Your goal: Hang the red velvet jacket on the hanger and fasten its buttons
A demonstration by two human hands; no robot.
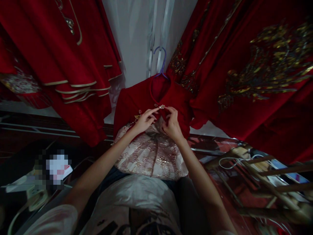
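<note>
A red garment [132,98] with a pale, gold-patterned lower part [156,156] hangs in front of me on a purple hanger [161,70]. At its neck opening sits a small jewelled ornament [161,106]. My left hand [146,121] reaches it from the left, its index finger stretched to the ornament and the other fingers curled. From the right, my right hand [172,124] pinches at the ornament's other side, fingers bent over the cloth. The thumbs and what lies beneath the fingertips are partly hidden. A gold tassel decoration [137,117] lies beside my left hand.
Red garments with cream edging [80,65] hang close on the left. A red garment with gold sequins [266,65] hangs on the right. Below it stands a wooden rack [264,182] with a white cable [230,162]. A power strip [37,197] lies at lower left.
</note>
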